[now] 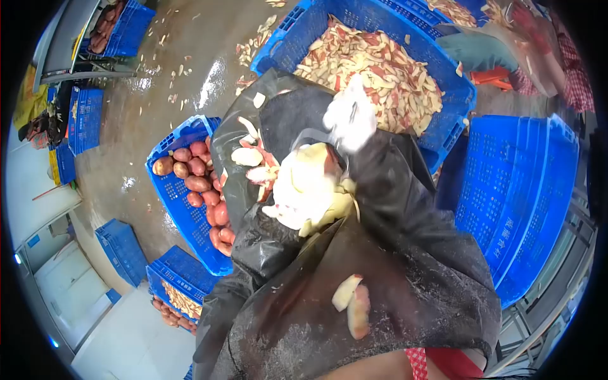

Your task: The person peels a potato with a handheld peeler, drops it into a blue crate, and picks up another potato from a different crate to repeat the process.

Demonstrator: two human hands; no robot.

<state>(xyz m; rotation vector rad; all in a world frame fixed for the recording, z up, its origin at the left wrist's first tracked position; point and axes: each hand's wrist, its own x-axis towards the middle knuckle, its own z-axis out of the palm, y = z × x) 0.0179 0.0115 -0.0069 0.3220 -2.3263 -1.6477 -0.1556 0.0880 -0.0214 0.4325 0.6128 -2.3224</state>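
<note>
My left hand [303, 187], white and overexposed, is wrapped round a partly peeled potato [318, 154] with some reddish skin showing. Just beyond it, my right hand [352, 117] is closed and blurred by motion, with a thin curved tool [310, 134], seemingly a peeler, at the potato's far side. Peel strips [258, 166] lie left of my left hand on the dark apron [373, 272], and two more pieces [358, 310] lie lower on it.
Blue crates surround me: one holding peelings [465, 104] ahead, one holding red potatoes [166, 190] at left, and upright crates [506, 196] at right. A co-worker's checked sleeve [573, 76] is at the upper right. Peelings dot the wet floor [161, 95].
</note>
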